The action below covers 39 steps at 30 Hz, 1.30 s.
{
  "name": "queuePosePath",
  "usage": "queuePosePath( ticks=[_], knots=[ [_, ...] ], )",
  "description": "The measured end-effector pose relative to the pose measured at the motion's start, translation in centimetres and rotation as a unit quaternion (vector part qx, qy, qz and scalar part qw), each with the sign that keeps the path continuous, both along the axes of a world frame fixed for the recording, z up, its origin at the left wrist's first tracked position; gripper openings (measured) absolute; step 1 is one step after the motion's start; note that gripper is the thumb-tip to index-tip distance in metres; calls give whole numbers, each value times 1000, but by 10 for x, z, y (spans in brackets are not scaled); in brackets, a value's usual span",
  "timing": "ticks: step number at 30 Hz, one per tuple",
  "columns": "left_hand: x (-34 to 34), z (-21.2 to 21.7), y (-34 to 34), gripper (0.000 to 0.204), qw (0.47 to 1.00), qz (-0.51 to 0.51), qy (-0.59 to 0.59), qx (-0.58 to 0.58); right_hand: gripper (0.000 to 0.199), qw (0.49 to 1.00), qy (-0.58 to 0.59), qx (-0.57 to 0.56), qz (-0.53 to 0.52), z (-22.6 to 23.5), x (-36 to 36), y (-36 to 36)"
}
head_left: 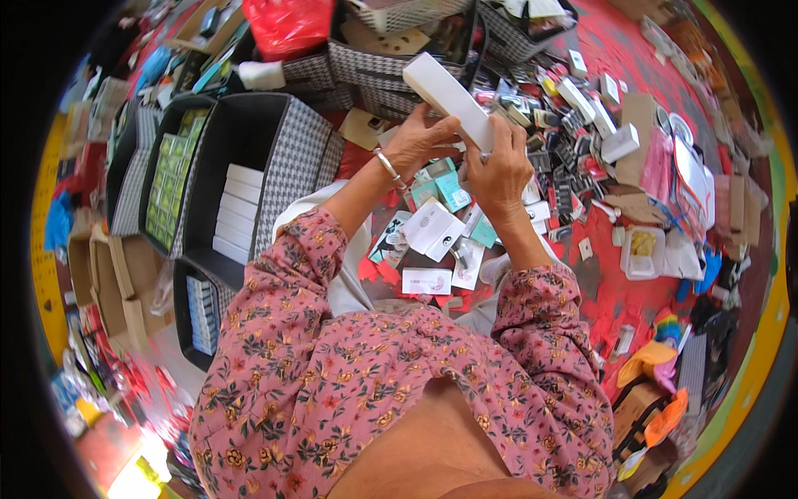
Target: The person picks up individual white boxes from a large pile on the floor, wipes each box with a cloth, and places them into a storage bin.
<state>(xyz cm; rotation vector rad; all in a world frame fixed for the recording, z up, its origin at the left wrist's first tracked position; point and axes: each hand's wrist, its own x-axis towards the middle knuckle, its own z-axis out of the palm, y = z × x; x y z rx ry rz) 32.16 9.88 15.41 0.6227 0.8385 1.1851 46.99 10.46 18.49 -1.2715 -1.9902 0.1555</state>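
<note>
A long white box (453, 101) is held up in front of me, tilted from upper left to lower right. Around its lower end, my right hand (500, 166) is closed, thumb toward me. My left hand (422, 141), with a silver bangle at the wrist, grips its near side, some fingers hidden behind it. Beneath my hands lie teal and white small boxes (451, 191), an opened white card (433, 230) and a flat white printed box (426, 281). To my left, a houndstooth storage bin (293, 154) has a stack of similar white boxes (238, 212) in it.
Another bin holds green packets (176, 166); a smaller one holds blue-white boxes (202, 312). At the far side stand more patterned bins (391, 75) and a red plastic bag (289, 25). Loose cosmetics-like items (565, 141) cover the red floor to the right, near a clear tub (642, 254).
</note>
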Motion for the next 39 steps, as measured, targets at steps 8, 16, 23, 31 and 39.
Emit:
queuePosePath(
  ticks=[8,16,23,31,39],
  knots=[
    [-27,15,-2,52,992,109,51,39,48,987,9,58,147,11,-24,-9],
    [-213,66,-94,49,929,315,185,62,25,989,-6,-104,107,18,3,-10],
    [-324,-50,-135,38,931,330,30,-153,17,978,-60,-145,139,13,5,-20],
    [-336,-116,-76,43,848,376,172,-333,17,971,-95,-171,138,11,11,-26],
    [-338,-118,-54,48,627,368,502,-468,16,965,-116,-174,158,6,6,-27]
  ],
)
